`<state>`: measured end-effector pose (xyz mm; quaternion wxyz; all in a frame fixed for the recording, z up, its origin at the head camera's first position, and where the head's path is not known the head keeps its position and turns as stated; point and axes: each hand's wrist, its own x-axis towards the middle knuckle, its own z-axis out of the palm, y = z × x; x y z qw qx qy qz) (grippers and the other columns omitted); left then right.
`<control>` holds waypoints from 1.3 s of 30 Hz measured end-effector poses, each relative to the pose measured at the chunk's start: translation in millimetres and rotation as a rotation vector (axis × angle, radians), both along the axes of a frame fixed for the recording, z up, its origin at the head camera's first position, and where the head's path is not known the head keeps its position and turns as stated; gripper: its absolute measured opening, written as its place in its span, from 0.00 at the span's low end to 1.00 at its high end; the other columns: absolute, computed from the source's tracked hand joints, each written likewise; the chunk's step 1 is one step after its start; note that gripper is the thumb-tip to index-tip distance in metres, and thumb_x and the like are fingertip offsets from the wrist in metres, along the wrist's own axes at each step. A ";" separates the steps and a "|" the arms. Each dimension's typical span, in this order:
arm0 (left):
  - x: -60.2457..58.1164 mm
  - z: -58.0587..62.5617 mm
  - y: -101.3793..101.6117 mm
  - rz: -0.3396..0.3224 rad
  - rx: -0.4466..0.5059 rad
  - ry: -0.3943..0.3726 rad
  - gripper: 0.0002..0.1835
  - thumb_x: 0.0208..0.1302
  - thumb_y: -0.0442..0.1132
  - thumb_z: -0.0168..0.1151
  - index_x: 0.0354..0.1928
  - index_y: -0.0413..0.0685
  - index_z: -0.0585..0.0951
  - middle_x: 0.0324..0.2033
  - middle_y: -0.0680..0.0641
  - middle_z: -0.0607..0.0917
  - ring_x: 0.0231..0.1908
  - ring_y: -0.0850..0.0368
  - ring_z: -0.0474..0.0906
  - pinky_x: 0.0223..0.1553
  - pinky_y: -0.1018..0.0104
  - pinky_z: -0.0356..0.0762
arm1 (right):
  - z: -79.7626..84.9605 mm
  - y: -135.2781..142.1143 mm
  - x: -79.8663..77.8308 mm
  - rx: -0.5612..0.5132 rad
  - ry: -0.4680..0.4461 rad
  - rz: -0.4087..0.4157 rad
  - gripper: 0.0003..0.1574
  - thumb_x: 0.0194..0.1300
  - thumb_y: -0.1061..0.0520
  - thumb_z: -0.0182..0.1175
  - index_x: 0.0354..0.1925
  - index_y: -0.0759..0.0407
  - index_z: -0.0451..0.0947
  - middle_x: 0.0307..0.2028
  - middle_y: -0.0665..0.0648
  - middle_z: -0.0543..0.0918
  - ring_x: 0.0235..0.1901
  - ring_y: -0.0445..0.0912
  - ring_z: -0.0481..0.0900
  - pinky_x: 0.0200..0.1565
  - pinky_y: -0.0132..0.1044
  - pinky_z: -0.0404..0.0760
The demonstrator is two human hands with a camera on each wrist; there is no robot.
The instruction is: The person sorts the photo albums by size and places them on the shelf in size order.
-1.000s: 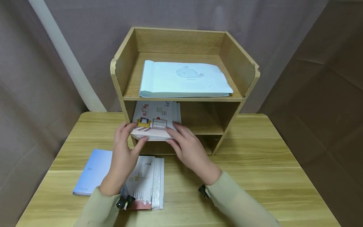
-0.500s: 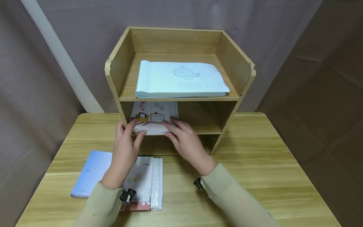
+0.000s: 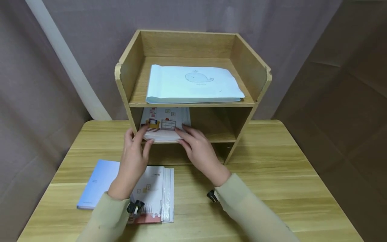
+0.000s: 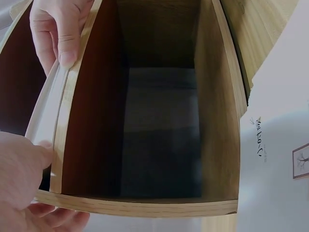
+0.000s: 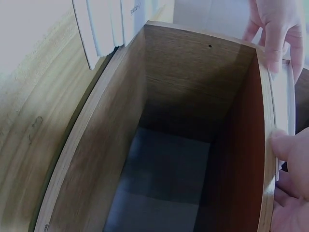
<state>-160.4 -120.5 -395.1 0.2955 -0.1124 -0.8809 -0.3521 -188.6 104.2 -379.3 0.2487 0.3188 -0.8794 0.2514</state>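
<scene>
An illustrated book [image 3: 164, 135], its cover printed with a yellow chair and a white drawer chest, lies flat on the left of the shelf unit's middle level. Its front edge sits about level with the shelf board. My left hand [image 3: 132, 164] holds the book's near left corner, forefinger on the cover and thumb at the front edge. At the near right corner my right hand [image 3: 201, 156] grips it the same way. In the left wrist view, both thumbs press the white book edge [image 4: 47, 108] along the board. The book's far part is hidden under the top shelf.
The wooden shelf unit [image 3: 187, 43] stands on a wood-grain table [image 3: 272, 188]. A pale book with a whale [image 3: 181, 89] lies on its top level. Left on the table are a blue book [image 3: 99, 183] and another illustrated book [image 3: 148, 195], partly behind my left forearm.
The illustrated book has slid back into the middle level, from sticking out past the board to about flush with it. Both hands have moved slightly forward with it.
</scene>
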 end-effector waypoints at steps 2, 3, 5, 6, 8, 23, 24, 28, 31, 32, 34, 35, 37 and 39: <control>-1.4 -1.2 0.0 0.010 -0.002 0.004 0.26 0.69 0.41 0.59 0.67 0.52 0.68 0.62 0.35 0.61 0.47 0.43 0.68 0.42 0.45 0.74 | -0.3 -0.8 -1.0 -0.001 -0.001 0.000 0.24 0.69 0.56 0.59 0.63 0.50 0.75 0.60 0.59 0.75 0.59 0.51 0.72 0.59 0.43 0.73; -2.0 -1.9 -0.1 0.014 -0.004 0.005 0.26 0.69 0.41 0.59 0.67 0.52 0.68 0.62 0.35 0.61 0.47 0.43 0.69 0.42 0.45 0.74 | -0.6 -1.0 -1.4 -0.001 -0.005 -0.002 0.24 0.69 0.56 0.59 0.63 0.50 0.75 0.60 0.59 0.75 0.59 0.51 0.72 0.59 0.43 0.73; -2.6 -2.5 -0.3 0.016 -0.008 0.003 0.26 0.69 0.41 0.59 0.67 0.52 0.68 0.62 0.35 0.61 0.47 0.43 0.69 0.41 0.45 0.75 | -0.7 -1.3 -1.5 -0.003 -0.018 -0.002 0.24 0.69 0.56 0.59 0.63 0.50 0.75 0.61 0.59 0.74 0.60 0.51 0.71 0.59 0.43 0.73; -2.1 -2.1 -0.5 0.013 -0.006 -0.002 0.26 0.69 0.40 0.58 0.67 0.53 0.68 0.62 0.35 0.61 0.47 0.43 0.69 0.40 0.46 0.75 | -0.8 -1.2 -1.2 -0.005 -0.030 -0.002 0.24 0.70 0.56 0.59 0.63 0.51 0.74 0.61 0.58 0.74 0.60 0.51 0.71 0.59 0.43 0.72; -0.2 -1.8 -1.5 -0.004 0.007 -0.022 0.26 0.70 0.39 0.57 0.68 0.53 0.67 0.64 0.36 0.60 0.46 0.43 0.69 0.39 0.48 0.74 | -0.7 -0.3 0.8 -0.023 -0.068 0.001 0.24 0.70 0.54 0.58 0.63 0.51 0.74 0.62 0.58 0.73 0.61 0.50 0.70 0.60 0.43 0.71; 51.9 -10.0 -22.0 -0.151 0.221 -0.074 0.48 0.60 0.27 0.65 0.76 0.58 0.50 0.63 0.40 0.66 0.58 0.44 0.72 0.56 0.54 0.73 | -7.9 10.4 47.3 -0.346 -0.156 0.230 0.28 0.62 0.53 0.67 0.59 0.55 0.76 0.58 0.52 0.77 0.59 0.45 0.73 0.59 0.39 0.72; 54.8 -10.5 -23.2 -0.149 0.231 -0.098 0.49 0.60 0.27 0.65 0.76 0.60 0.49 0.63 0.40 0.66 0.57 0.44 0.73 0.55 0.54 0.73 | -8.7 10.6 50.2 -0.354 -0.185 0.241 0.29 0.61 0.53 0.68 0.60 0.54 0.75 0.57 0.50 0.77 0.57 0.44 0.73 0.59 0.39 0.73; 62.2 -13.7 -27.2 -0.143 0.239 -0.163 0.52 0.59 0.29 0.67 0.76 0.61 0.46 0.63 0.40 0.65 0.57 0.43 0.73 0.55 0.51 0.73 | -14.9 10.6 57.4 -0.372 -0.306 0.235 0.31 0.58 0.54 0.71 0.60 0.49 0.74 0.53 0.45 0.78 0.52 0.43 0.76 0.55 0.41 0.76; 64.6 -19.7 -29.8 -0.129 0.220 -0.204 0.54 0.57 0.33 0.70 0.77 0.59 0.45 0.63 0.39 0.65 0.56 0.42 0.72 0.54 0.49 0.74 | -23.4 8.8 59.1 -0.394 -0.393 0.213 0.31 0.58 0.52 0.71 0.59 0.47 0.75 0.51 0.44 0.79 0.50 0.44 0.77 0.52 0.43 0.78; 64.9 -22.1 -30.5 -0.120 0.210 -0.220 0.55 0.57 0.34 0.71 0.77 0.58 0.44 0.63 0.38 0.64 0.56 0.42 0.72 0.54 0.48 0.74 | -26.6 8.1 59.2 -0.400 -0.422 0.203 0.31 0.58 0.50 0.71 0.59 0.47 0.74 0.50 0.43 0.79 0.50 0.45 0.77 0.52 0.42 0.78; 65.5 -27.2 -31.4 -0.100 0.184 -0.250 0.57 0.56 0.37 0.72 0.77 0.57 0.42 0.63 0.37 0.64 0.57 0.41 0.72 0.54 0.47 0.74 | -33.5 6.8 59.3 -0.411 -0.491 0.182 0.32 0.58 0.46 0.70 0.59 0.47 0.74 0.49 0.43 0.80 0.49 0.44 0.78 0.51 0.42 0.78; 65.6 -29.9 -31.9 -0.090 0.165 -0.263 0.58 0.55 0.39 0.73 0.77 0.56 0.41 0.63 0.37 0.63 0.57 0.41 0.71 0.54 0.47 0.74 | -37.0 6.1 59.1 -0.411 -0.527 0.166 0.33 0.57 0.44 0.70 0.59 0.47 0.74 0.49 0.43 0.80 0.48 0.44 0.78 0.51 0.42 0.78; 66.0 -35.3 -33.0 -0.072 0.127 -0.284 0.60 0.54 0.41 0.74 0.77 0.55 0.39 0.63 0.35 0.63 0.58 0.40 0.71 0.54 0.47 0.73 | -43.7 5.0 58.7 -0.406 -0.601 0.128 0.36 0.56 0.41 0.70 0.60 0.47 0.73 0.48 0.43 0.80 0.48 0.44 0.78 0.51 0.42 0.79; 66.5 -39.8 -34.3 -0.050 0.087 -0.293 0.61 0.53 0.43 0.75 0.77 0.53 0.39 0.62 0.34 0.62 0.58 0.39 0.70 0.53 0.46 0.73 | -49.7 4.2 58.3 -0.404 -0.668 0.090 0.38 0.54 0.38 0.70 0.60 0.48 0.72 0.49 0.44 0.79 0.47 0.45 0.78 0.50 0.42 0.79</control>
